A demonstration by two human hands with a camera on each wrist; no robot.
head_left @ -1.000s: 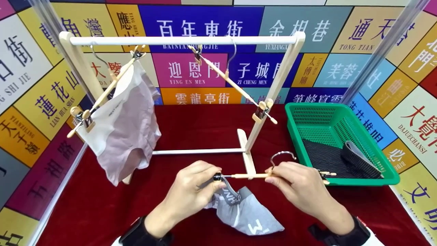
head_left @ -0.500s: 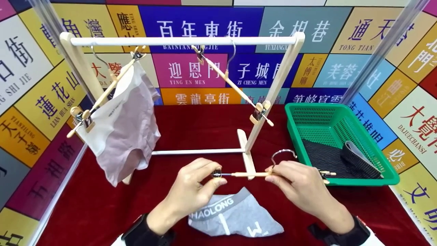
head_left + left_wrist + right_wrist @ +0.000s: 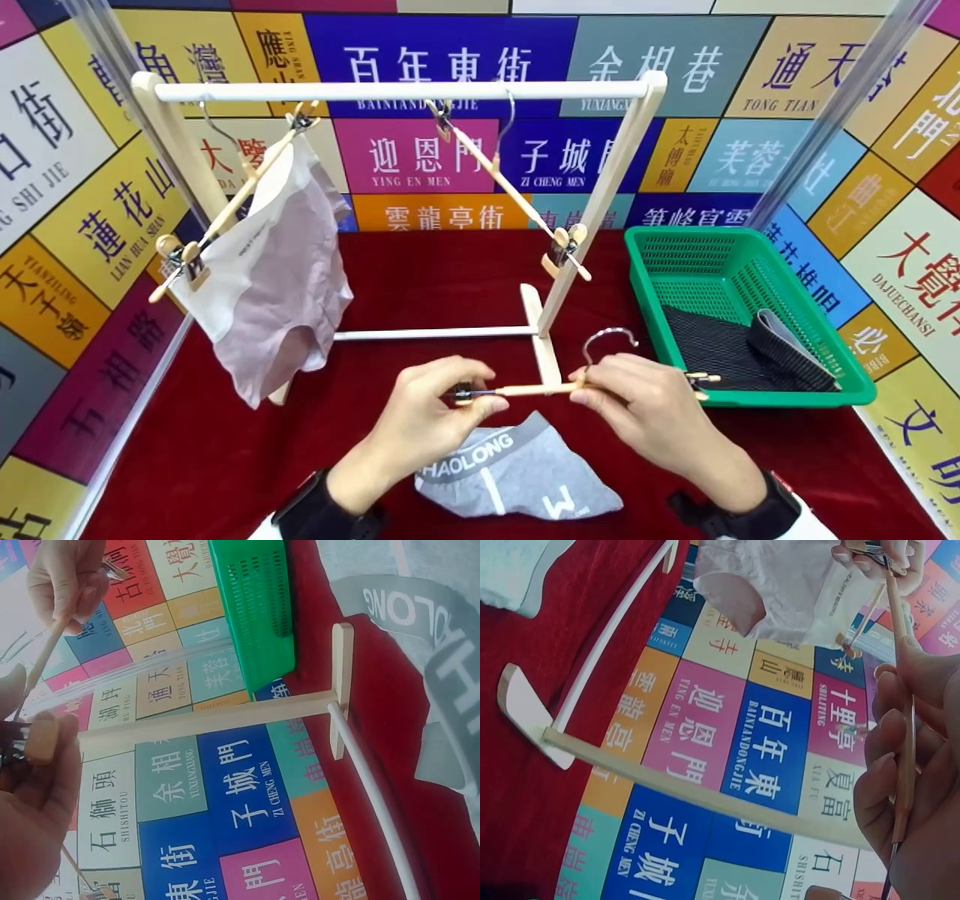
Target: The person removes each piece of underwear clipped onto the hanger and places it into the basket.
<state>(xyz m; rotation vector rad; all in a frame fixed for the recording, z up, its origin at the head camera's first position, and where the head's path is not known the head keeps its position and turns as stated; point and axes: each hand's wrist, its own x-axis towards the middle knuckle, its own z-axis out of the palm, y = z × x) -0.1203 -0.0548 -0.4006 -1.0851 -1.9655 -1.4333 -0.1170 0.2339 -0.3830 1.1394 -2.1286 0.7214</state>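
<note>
A wooden clip hanger [image 3: 525, 390] with a metal hook is held level between both hands, above the red cloth. My left hand [image 3: 409, 431] has its thumb and fingers around the black-and-wood clip [image 3: 463, 393] at the left end, which also shows in the left wrist view. My right hand [image 3: 649, 401] grips the wooden bar beside the hook, fingers wrapped round it in the right wrist view. Below the hanger lies a pair of grey underpants [image 3: 517, 472], flat on the cloth, with a lettered dark grey waistband. No fabric is in the left clip.
A white-railed rack [image 3: 397, 91] stands behind. Pale pink underpants [image 3: 285, 262] hang at its left from a clip hanger, and a bare clip hanger [image 3: 514, 195] hangs to the right. A green basket [image 3: 637, 262] at right contains black ribbed fabric [image 3: 712, 349].
The grey underpants' waistband was up at the left clip; it has dropped onto the cloth. Both hands keep the hanger, which has shifted slightly left. The bare hanger on the rack has swung.
</note>
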